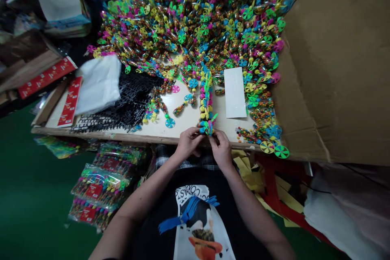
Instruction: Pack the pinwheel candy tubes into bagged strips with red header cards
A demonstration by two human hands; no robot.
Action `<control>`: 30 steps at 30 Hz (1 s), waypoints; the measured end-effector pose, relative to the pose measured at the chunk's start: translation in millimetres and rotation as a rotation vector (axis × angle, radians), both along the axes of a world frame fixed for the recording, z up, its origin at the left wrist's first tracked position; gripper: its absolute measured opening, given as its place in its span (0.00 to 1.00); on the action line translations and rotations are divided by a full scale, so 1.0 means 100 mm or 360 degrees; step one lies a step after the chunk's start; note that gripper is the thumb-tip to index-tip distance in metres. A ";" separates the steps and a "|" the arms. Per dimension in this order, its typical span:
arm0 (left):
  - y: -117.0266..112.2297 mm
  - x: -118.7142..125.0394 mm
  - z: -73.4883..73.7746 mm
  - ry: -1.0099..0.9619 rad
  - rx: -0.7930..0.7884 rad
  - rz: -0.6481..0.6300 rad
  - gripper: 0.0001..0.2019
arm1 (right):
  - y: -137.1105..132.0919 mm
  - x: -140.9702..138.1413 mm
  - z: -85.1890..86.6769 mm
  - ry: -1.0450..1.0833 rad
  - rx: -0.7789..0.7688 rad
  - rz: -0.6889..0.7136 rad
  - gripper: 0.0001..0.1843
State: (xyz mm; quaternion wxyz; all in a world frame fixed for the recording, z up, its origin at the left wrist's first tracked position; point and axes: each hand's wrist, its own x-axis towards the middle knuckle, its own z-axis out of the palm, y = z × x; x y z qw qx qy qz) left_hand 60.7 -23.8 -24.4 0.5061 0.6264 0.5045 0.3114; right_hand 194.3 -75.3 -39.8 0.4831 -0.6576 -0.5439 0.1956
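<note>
My left hand [189, 143] and my right hand [222, 148] meet at the table's front edge, fingers bent in a pinch from both sides. Between their fingertips is a small candy-filled fan toy [207, 127] with blue, green and pink parts. It stands at the near end of a tight row of fan toys [206, 97] running away from me. Fingers partly cover its lower part. Right of the row lies a white rectangular card [235, 92]. A few loose fan toys [170, 122] lie to the left.
A large heap of fan toys [189, 20] covers the back of the table. Black netting [131, 97], white bags [99, 81] and red cards [70, 101] lie left. A cardboard wall [335, 69] bounds the right side. Filled packs [100, 187] are stacked below left.
</note>
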 end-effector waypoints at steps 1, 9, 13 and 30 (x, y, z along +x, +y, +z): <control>0.00 -0.02 0.01 0.0024 -0.0001 -0.0004 0.08 | -0.01 0.03 0.01 0.0000 -0.0011 0.0008 0.11; 0.22 -0.14 0.18 -0.0039 0.0095 0.0258 0.14 | 0.12 0.14 0.13 0.0251 -0.0012 0.0088 0.25; 0.47 0.10 0.19 -0.0314 0.0095 0.0189 0.24 | 0.23 0.07 0.12 0.0365 -0.0065 0.0244 0.34; 0.76 0.08 0.26 -0.0398 -0.0112 0.0009 0.32 | 0.69 0.27 0.20 0.0075 -0.0051 0.0047 0.27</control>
